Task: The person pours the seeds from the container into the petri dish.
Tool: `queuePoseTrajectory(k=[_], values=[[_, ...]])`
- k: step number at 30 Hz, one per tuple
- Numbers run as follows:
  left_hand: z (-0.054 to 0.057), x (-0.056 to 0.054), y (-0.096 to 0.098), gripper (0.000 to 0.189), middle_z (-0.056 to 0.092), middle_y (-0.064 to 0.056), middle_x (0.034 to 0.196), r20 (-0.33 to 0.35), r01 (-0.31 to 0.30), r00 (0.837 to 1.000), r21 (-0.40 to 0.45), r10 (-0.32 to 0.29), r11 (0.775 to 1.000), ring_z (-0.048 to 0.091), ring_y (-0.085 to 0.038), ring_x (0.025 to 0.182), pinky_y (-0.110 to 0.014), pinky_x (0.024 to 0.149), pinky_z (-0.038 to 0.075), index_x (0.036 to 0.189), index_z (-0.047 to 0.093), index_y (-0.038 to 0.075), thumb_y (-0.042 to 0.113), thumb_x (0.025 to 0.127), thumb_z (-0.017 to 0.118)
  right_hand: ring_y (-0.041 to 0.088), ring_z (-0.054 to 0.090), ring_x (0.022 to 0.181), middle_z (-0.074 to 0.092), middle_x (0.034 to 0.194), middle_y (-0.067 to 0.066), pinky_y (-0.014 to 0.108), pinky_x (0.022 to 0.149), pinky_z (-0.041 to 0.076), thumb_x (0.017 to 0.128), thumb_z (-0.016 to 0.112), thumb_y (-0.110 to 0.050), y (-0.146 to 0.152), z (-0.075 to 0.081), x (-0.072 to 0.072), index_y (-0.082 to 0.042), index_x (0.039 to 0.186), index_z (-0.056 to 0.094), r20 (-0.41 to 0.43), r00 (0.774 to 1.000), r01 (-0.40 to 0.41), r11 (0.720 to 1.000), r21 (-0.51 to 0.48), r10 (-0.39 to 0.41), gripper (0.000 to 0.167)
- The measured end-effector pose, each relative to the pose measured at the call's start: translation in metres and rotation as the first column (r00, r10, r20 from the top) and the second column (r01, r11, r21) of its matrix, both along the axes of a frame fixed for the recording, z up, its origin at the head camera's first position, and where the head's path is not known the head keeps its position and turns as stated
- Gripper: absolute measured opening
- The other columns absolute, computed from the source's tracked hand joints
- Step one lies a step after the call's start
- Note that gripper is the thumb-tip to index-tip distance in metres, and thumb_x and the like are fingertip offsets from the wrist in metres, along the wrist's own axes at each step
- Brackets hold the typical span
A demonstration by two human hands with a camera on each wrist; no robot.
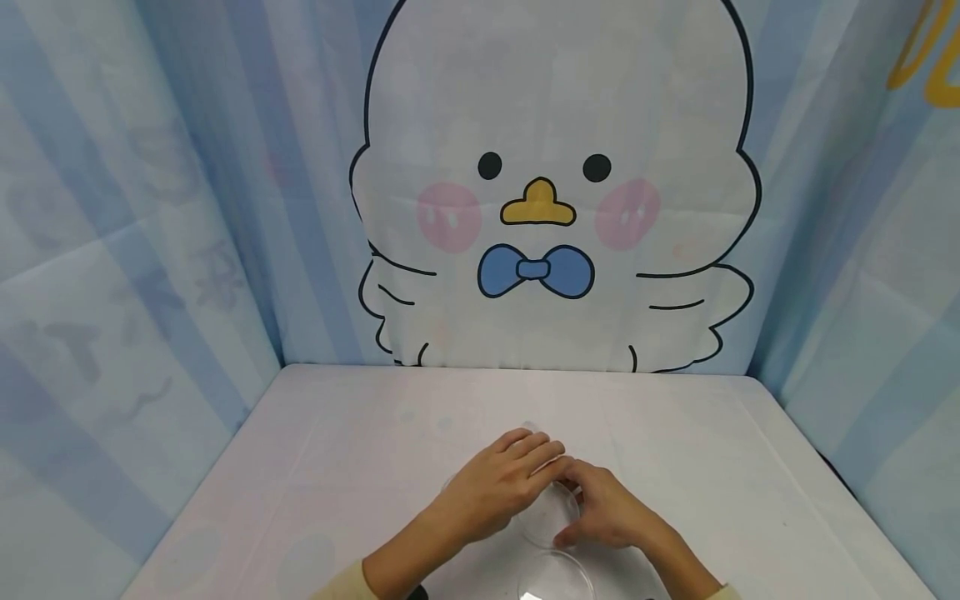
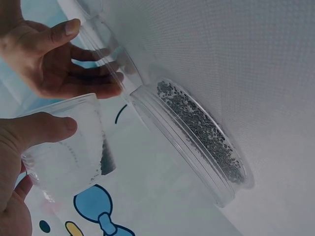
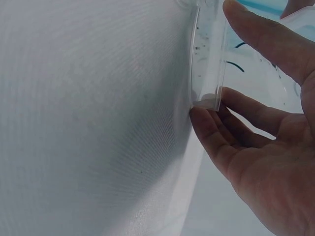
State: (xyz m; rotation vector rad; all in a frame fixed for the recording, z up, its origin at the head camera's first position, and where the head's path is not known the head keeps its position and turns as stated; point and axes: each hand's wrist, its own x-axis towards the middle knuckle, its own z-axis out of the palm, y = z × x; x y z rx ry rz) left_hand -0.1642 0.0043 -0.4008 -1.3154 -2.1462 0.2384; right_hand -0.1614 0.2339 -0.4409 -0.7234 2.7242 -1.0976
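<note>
My left hand point(image 1: 504, 485) grips a clear plastic cup point(image 2: 64, 152) with a small heap of dark granules in it; the cup is mostly hidden in the head view. Beside it, my right hand point(image 1: 611, 510) holds a clear petri dish point(image 1: 549, 518) by its edge, thumb on one side and curled fingers on the other. A few dark specks show in that dish point(image 3: 209, 59) in the right wrist view. Another petri dish point(image 2: 202, 132), with a layer of dark granules, lies on the table in the left wrist view, largely covered by my left hand from above.
A further clear round dish point(image 1: 557, 575) lies at the near edge of the head view. The white table point(image 1: 360, 433) is bounded by blue-striped cloth at both sides and a cloth point(image 1: 555, 100) with a cartoon bird behind. A small black object point(image 1: 418, 592) shows beside my left forearm.
</note>
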Motion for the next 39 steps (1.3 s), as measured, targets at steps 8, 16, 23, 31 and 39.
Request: queuePoseTrajectory(k=[8,16,23,31,39], values=[[-0.0010,-0.0012,0.0008,0.056,0.057,0.008,0.142,-0.002,0.003,1.000,-0.002,-0.003,1.000,0.052,-0.011,0.133,-0.030,0.119,0.038,0.145,0.057,0.022,0.020,0.093,0.079,0.022,0.065,0.101,0.069,0.118,0.006,0.026,0.079,0.056,0.060,0.101,-0.025,0.0002,0.0000,-0.0010,-0.008,0.126,0.064,0.019,1.000,-0.005,1.000,0.005,0.005,0.077],[-0.0009,-0.0018,0.0005,0.056,0.058,0.008,0.141,0.004,0.006,1.000,0.007,-0.006,1.000,0.052,-0.011,0.133,-0.031,0.119,0.039,0.145,0.058,0.022,0.021,0.093,0.079,0.023,0.065,0.102,0.069,0.119,0.006,0.027,0.079,0.056,0.061,0.101,-0.024,-0.0008,0.0019,-0.0005,-0.007,0.128,0.064,0.030,1.000,-0.008,1.000,0.004,0.008,0.079],[0.0011,-0.0014,-0.0003,0.059,0.058,0.007,0.143,-0.003,0.003,1.000,-0.005,-0.003,1.000,0.053,-0.012,0.133,-0.030,0.120,0.038,0.146,0.058,0.021,0.020,0.092,0.080,0.024,0.066,0.103,0.069,0.117,0.006,0.028,0.081,0.057,0.061,0.101,-0.022,-0.0013,0.0020,-0.0002,-0.007,0.127,0.064,0.043,0.999,0.000,1.000,0.004,-0.001,0.078],[0.0010,-0.0011,0.0003,0.061,0.058,0.007,0.143,-0.015,-0.002,1.000,-0.014,0.002,1.000,0.053,-0.012,0.133,-0.031,0.120,0.039,0.146,0.058,0.021,0.022,0.090,0.082,0.025,0.066,0.103,0.069,0.116,0.007,0.029,0.081,0.057,0.061,0.101,-0.021,-0.0012,0.0015,0.0005,-0.004,0.127,0.063,0.050,0.999,-0.002,1.000,0.000,0.002,0.078],[0.0017,-0.0007,0.0007,0.060,0.058,0.007,0.143,-0.013,0.001,1.000,-0.008,-0.001,1.000,0.053,-0.012,0.134,-0.031,0.120,0.039,0.146,0.058,0.021,0.022,0.091,0.082,0.025,0.067,0.104,0.069,0.115,0.007,0.032,0.084,0.059,0.061,0.101,-0.022,-0.0014,0.0017,0.0008,-0.003,0.126,0.064,0.042,0.999,-0.002,1.000,0.008,0.002,0.077]])
